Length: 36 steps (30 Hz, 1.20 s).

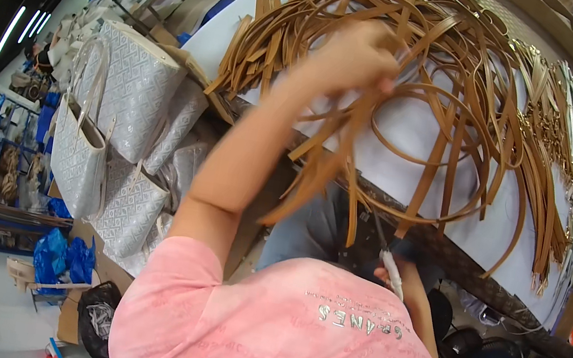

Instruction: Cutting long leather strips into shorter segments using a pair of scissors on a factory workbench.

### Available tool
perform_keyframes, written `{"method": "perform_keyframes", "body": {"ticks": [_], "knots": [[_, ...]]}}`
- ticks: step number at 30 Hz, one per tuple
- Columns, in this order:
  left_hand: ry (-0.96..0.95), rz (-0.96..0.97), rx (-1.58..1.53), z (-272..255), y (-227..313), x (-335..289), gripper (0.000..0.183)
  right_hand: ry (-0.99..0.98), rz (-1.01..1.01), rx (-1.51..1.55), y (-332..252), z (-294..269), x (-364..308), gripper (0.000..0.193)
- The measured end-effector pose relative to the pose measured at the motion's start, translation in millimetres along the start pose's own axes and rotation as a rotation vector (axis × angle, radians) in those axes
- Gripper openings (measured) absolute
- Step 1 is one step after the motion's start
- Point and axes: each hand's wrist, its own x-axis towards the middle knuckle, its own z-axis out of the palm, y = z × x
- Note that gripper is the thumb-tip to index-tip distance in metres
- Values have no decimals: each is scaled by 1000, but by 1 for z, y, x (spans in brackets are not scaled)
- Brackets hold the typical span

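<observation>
From my end the left hand [366, 53] looks curled tight around a few brown straps [322, 176] hanging over the tabletop [414, 128] edge, though it's blurry. Right hand [408, 272] seems wrapped round a white-handled tool [392, 275]. I'd guess those straps are light, bendy but springy, a bit slick, quick to tangle, so I'd pinch them flat near one end.

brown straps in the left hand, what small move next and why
Perhaps lift the left hand slightly to draw its brown straps clear: they hang past the table edge, while other straps lie looped and crossed close beside them.
</observation>
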Motion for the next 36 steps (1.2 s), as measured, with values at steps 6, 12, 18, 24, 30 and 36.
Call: {"method": "perform_keyframes", "body": {"ticks": [6,12,18,24,30,36], "knots": [[307,-62,53,-202,-62,81,25,-156,-39,-268,18,4,24,32],[277,-312,722,-229,-307,215,46,-117,92,-299,7,13,19,38],[379,275,848,-167,-295,237,52,-46,119,-320,32,3,2,42],[659,926,633,-113,-144,131,27,-33,-82,-428,21,11,-11,38],[-517,787,610,44,-94,-48,30,56,-220,-384,42,11,-33,35],[-650,91,94,36,-40,-103,17,66,12,491,29,21,-62,23]]}}
